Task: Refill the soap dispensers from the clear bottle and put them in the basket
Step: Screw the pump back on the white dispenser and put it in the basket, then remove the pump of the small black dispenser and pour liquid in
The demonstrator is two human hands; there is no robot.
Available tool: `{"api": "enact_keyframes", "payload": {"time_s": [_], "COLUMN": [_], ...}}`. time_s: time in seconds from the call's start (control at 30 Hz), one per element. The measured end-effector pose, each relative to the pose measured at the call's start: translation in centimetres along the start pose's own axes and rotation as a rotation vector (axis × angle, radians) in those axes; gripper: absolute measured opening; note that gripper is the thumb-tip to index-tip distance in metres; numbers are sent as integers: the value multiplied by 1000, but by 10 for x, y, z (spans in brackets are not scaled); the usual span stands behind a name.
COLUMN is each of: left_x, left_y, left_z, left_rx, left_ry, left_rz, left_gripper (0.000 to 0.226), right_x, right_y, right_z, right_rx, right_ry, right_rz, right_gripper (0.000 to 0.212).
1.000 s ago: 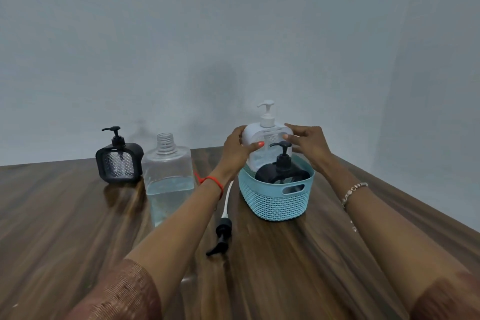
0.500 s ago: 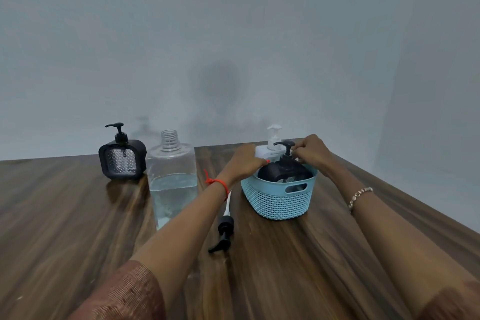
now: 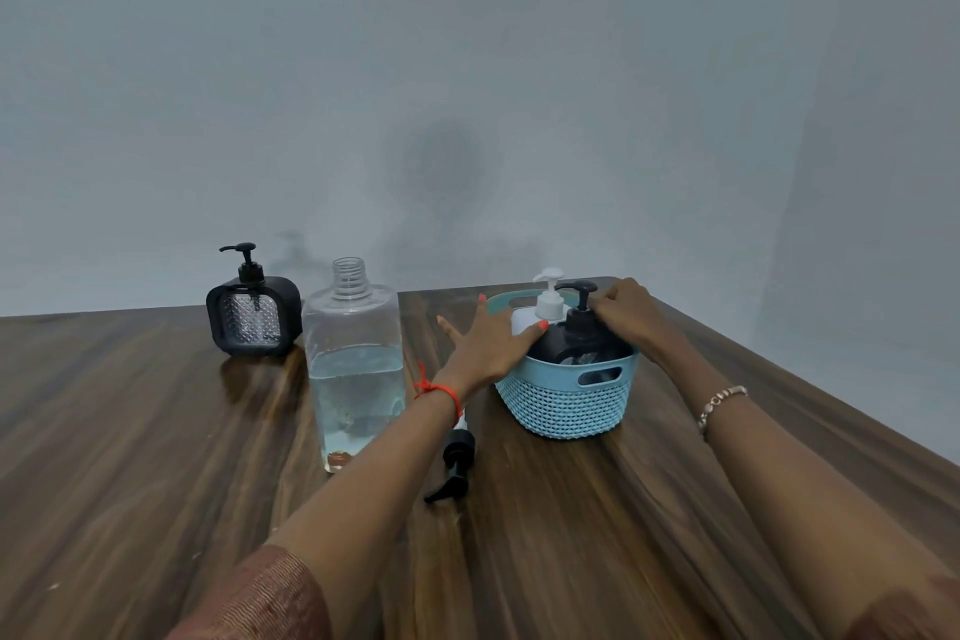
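A white dispenser [image 3: 550, 301] and a round black dispenser [image 3: 579, 327] stand upright in the pale blue basket [image 3: 566, 405], while a square black dispenser [image 3: 253, 322] and the uncapped, half-full clear bottle [image 3: 355, 359] stand to its left on the surface [image 3: 156, 457].

A dark brown desk [image 3: 156, 483] with a bold wood grain and a glossy top fills the lower part of the view; its far right corner is rounded and its right edge runs slantwise toward the viewer. A loose black pump head [image 3: 457, 463] lies on its side on the desk, nozzle toward the viewer, its white tube partly hidden. Behind stands a plain grey-blue wall [image 3: 467, 42], which bears a soft dark shadow [image 3: 441, 166]. A second wall [image 3: 883, 172] meets it at the right.
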State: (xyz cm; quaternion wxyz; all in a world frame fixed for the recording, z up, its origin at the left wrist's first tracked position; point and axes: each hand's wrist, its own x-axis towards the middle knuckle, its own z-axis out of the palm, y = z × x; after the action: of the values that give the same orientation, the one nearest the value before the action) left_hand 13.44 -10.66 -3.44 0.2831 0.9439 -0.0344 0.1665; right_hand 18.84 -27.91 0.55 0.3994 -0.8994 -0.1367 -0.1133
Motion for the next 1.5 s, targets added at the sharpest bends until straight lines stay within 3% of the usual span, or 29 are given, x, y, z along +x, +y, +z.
{"api": "enact_keyframes", "payload": {"time_s": [0.17,0.53,0.67,0.77,0.83,1.0,1.3,1.4,1.5], "left_x": [-4,-18,-36,-56,-71,-112,-185,-197,-198], "left_y": [5,16,31,46,56,48,-47,-85,-124], "left_z": [1,-7,-24,-48,-71,-131,-205,-211,-201], "left_rx": [158,60,10,-173,-228,-305,-434,-423,-386], "left_ry": [-90,-165,-141,-26,77,386,860,920,813], "left_rz": [-81,-65,-8,162,235,300,167,79,-72], "left_gripper": [75,72,63,39,41,34,23,16,8], "right_x": [-4,-20,-37,-57,-71,-109,-165,-180,-185], "right_y": [-1,-7,-24,-56,-83,-157,-251,-261,-258], "right_z": [1,-1,-6,-12,-10,15,101,140,183], "right_rx": [-15,61,185,283,335,423,466,463,447], "right_ry": [25,93,388,565,610,564,391,277,156], "right_rz": [-8,0,-31,-136,-232,-455,-716,-716,-602], "right_gripper": [41,34,44,29,25,20,16,16,20]}}
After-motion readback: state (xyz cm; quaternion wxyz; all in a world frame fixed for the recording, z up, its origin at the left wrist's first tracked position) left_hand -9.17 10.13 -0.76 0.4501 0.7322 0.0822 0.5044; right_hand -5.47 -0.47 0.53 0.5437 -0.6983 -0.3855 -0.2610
